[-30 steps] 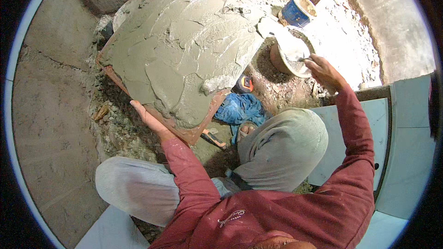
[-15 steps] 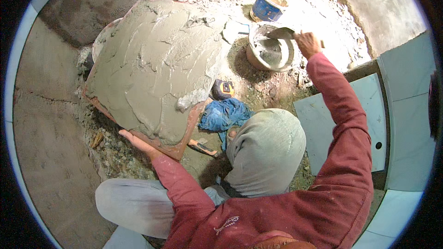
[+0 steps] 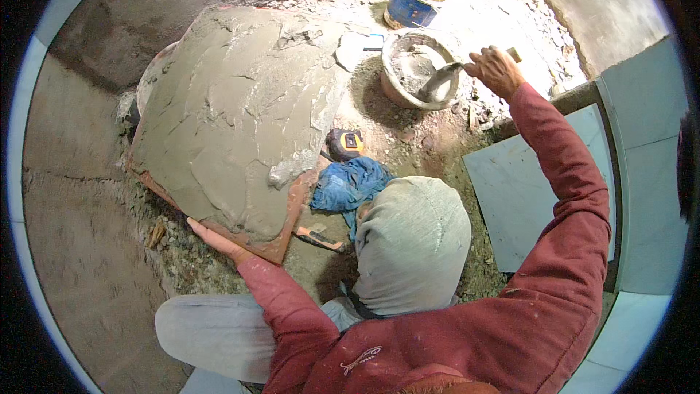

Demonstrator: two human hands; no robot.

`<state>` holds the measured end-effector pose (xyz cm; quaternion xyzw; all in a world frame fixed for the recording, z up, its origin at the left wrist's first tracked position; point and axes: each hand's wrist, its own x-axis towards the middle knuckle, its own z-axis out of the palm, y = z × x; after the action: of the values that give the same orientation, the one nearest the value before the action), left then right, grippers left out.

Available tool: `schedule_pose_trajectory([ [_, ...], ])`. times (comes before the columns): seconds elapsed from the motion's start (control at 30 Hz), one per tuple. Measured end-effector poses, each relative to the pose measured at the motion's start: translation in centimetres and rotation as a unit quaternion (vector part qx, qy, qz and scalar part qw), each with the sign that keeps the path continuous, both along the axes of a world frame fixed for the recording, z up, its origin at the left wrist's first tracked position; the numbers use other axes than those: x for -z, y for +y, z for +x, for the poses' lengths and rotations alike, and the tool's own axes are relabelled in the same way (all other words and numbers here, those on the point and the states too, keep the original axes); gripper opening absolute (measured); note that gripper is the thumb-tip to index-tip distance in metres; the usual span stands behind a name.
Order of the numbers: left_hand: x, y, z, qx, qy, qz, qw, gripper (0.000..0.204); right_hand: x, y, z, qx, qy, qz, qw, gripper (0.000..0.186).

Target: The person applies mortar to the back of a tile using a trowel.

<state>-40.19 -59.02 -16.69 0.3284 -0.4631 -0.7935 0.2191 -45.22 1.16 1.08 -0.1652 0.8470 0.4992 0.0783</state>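
Note:
A large reddish-brown tile (image 3: 297, 201), its upper face spread with wet grey mortar (image 3: 226, 124), lies at the left. My left hand (image 3: 213, 239) is at its near edge, one digit stretched along the rim; the other fingers are hidden, seemingly under the tile. My right hand (image 3: 497, 71) is closed round the handle of a trowel (image 3: 440, 82). The trowel's blade slants down into a pale bucket (image 3: 392, 87) holding grey mortar.
Behind the bucket stands a blue-and-white pail (image 3: 414, 4). A tape measure (image 3: 345, 144), a blue cloth (image 3: 351, 184) and an orange utility knife (image 3: 319, 238) lie between the tile and my knee (image 3: 412, 244). A light-blue tile panel (image 3: 539, 190) lies at right; concrete walls (image 3: 80, 197) flank the rubble floor.
The trowel blade has swung from the bucket's far rim down into its near right part. My right hand has shifted slightly right, turning the handle. My left hand stays at the tile's edge.

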Motion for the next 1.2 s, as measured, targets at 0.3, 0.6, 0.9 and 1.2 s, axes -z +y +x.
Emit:
schedule_pose_trajectory([
  [0.3, 3.1, -2.1, -0.5, 0.007, 0.012, 0.005, 1.000, 0.073, 6.6, -1.2, -2.0, 0.171, -0.083, -0.103, 0.976, 0.015],
  [0.6, 1.4, -0.8, -0.3, 0.024, 0.011, 0.025, 0.999, 0.076, 3.6, 0.1, -6.7, 0.269, -0.189, -0.216, 0.919, 0.023],
  [0.9, -1.1, -0.5, 0.6, -0.010, -0.015, 0.033, 0.999, 0.081, 7.9, -2.0, -6.3, 0.335, -0.164, -0.369, 0.851, 0.024],
  [1.2, 1.6, -0.4, 0.3, -0.032, 0.122, 0.153, 0.980, 0.060, 4.7, 2.0, -2.8, 0.517, -0.220, -0.675, 0.478, 0.021],
])
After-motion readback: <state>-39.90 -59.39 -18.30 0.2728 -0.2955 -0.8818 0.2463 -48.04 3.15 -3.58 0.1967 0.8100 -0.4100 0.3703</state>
